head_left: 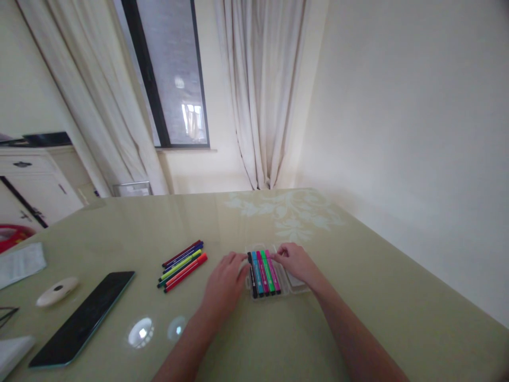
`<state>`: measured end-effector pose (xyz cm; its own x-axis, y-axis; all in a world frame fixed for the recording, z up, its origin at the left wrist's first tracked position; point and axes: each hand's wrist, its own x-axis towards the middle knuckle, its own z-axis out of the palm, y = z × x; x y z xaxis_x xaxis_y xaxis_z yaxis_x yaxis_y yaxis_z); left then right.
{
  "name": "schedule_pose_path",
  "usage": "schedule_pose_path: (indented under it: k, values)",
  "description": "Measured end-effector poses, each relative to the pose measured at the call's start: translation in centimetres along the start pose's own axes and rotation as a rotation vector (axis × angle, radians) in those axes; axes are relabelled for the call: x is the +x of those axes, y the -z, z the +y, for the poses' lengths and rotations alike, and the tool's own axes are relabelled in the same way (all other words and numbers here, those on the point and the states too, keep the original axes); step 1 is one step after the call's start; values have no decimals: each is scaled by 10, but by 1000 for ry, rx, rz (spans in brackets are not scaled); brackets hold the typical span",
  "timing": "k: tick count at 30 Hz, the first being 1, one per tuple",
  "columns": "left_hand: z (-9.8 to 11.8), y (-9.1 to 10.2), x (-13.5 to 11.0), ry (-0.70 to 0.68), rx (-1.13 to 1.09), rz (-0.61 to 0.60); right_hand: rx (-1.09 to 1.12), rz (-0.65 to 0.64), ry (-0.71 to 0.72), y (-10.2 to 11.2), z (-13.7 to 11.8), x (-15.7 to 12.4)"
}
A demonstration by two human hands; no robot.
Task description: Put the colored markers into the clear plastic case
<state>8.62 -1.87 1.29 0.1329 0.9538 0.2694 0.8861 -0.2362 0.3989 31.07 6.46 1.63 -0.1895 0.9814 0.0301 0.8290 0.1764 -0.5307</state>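
Several bright, thin plastic markers (181, 265) lie outside, left of the clear plastic case (295, 288). The left hand (225, 281) curls at its left edge. Five coloured plastic markers (263, 273) are in. The right hand (297, 260) is narrow by the last one. I can't tell if either grips.

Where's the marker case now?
Head view, lower centre: the marker case lies on the table between the left hand and right hand, right of the loose markers.
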Motion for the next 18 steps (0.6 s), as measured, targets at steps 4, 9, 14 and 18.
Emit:
schedule_pose_path:
  k: [4,9,14,18]
  values:
    - [-40,25,1,351,461,87,9,41,4,2,-3,0]
    - [-62,24,0,356,428,3,0,32,-18,-1,-6,-3]
    - [-51,12,9,236,7,-4,81,38,59,-2,-14,-5]
    - [-31,10,13,266,-536,149,263,10,187,-6,-28,-10]
